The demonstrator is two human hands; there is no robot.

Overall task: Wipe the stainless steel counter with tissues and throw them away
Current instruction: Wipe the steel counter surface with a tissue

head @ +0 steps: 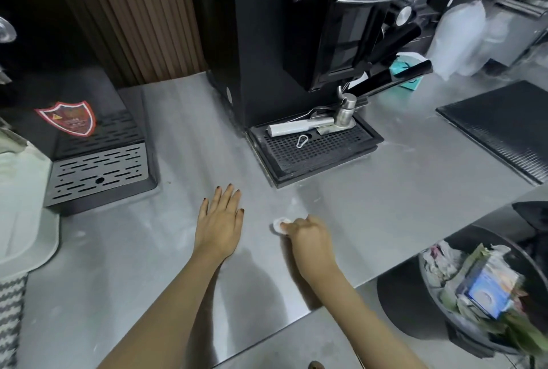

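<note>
The stainless steel counter (385, 214) fills the middle of the head view. My left hand (221, 217) lies flat on it with straight fingers, palm down, holding nothing. To its right, my right hand (307, 234) has its fingers curled over a small white tissue wad (277, 225) and presses it onto the counter; only the wad's left edge shows beyond the fingers. A pale smear marks the steel just beyond that hand. Below the counter's front edge at the lower right stands a black bin (415, 303) holding crumpled paper and a blue box.
A black coffee grinder (267, 42) with a drip tray (314, 152) stands behind the hands. Another black machine with a slotted metal tray (98, 176) sits at the left. A black ribbed mat (501, 128) lies at the right, a white cloth-covered thing (20, 199) at far left.
</note>
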